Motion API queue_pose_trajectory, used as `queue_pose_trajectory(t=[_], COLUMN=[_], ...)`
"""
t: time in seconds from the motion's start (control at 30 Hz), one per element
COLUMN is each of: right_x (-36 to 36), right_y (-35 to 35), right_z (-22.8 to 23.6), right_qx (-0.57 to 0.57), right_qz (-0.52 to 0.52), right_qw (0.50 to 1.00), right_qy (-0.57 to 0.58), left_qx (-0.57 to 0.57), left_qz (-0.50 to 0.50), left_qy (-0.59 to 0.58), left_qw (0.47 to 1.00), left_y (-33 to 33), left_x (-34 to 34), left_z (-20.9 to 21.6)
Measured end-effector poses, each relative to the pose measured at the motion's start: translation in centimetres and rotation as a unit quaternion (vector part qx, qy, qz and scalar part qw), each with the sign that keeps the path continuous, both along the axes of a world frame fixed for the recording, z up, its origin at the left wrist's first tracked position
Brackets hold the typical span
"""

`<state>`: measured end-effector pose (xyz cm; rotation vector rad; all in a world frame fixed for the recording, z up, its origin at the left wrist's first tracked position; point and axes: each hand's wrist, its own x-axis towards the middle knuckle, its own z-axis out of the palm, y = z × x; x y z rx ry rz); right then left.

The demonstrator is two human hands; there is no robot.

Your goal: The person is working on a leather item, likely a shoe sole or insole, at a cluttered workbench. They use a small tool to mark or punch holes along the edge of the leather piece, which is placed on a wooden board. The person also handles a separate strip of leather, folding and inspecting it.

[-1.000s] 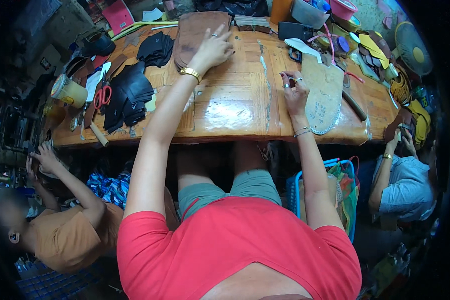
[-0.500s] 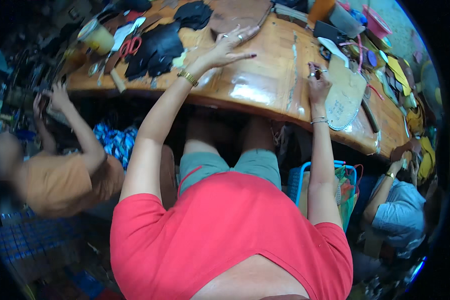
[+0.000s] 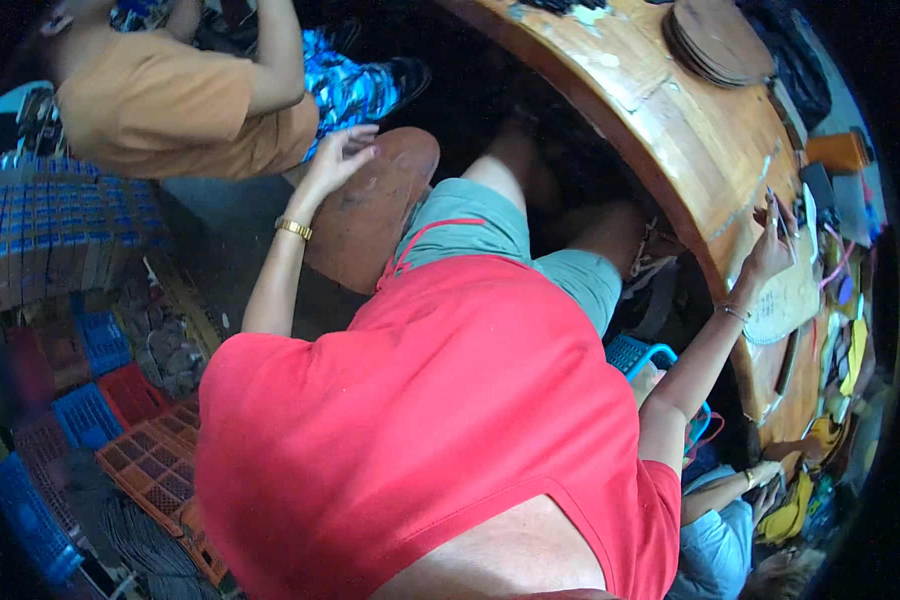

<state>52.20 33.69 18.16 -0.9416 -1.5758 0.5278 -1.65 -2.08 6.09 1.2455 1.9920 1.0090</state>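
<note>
My left hand is off the table, held low on the left with its fingers apart and nothing visible in it. Under it is a rounded brown seat or board beside my thigh. At the table's right side my right hand has its fingers drawn together around something thin, too small to make out. A tan rounded pattern piece lies under and beside that hand. Farther up the table sits a stack of rounded brown leather-like pieces.
The wooden table curves along the right. A co-worker in an orange shirt sits at upper left, another in light blue at lower right. Plastic crates fill the lower left. A blue basket stands beneath the table.
My left hand has left the brown pieces on the table and swung down to my left. The view has turned left, while my right hand stays by the pattern piece.
</note>
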Motion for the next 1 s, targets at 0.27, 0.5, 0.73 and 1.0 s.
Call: queue_pose_trajectory(t=[0.27,0.5,0.73,1.0], right_x=[1.1,1.5,1.6,1.2], right_y=[0.5,0.6,0.5,0.0], right_z=[-4.2,-4.5,-4.3,-4.1], right_qx=[-0.158,-0.155,-0.166,-0.165], right_qz=[0.058,0.055,0.06,0.052], right_qw=[0.972,0.977,0.974,0.975], right_qy=[0.167,0.133,0.139,0.142], left_qx=[-0.098,-0.161,-0.165,-0.133], left_qz=[-0.038,-0.063,-0.08,-0.069], left_qy=[0.24,0.284,0.32,0.303], left_qw=[0.965,0.943,0.929,0.941], left_y=[-3.8,-0.2,1.1,0.8], left_x=[2.5,0.8,0.2,0.4], left_z=[-7.2,-8.8,-8.0,-8.1])
